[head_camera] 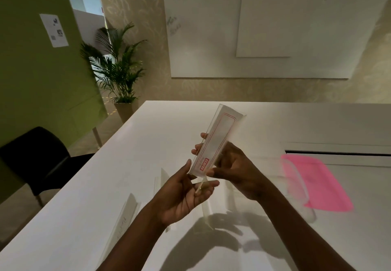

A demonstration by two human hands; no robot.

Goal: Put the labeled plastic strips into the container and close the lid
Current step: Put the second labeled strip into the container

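Observation:
A clear plastic strip [218, 137] with a red-bordered white label is held tilted above the white table [131, 144], its far end pointing up and away. My left hand [186, 192] cups its lower end from below with thumb and fingertips on it. My right hand [234, 169] pinches the same lower end from the right. More clear strips lie on the table: one with handwriting [124, 218] at the left, another [160, 179] behind my left hand, and one [211, 207] under my hands. A clear container [296, 182] sits blurred at the right.
A pink sheet or lid [317, 184] lies on the table at the right, partly under the container. A black chair [38, 160] stands left of the table. A potted plant [118, 70] and whiteboards [211, 38] are behind.

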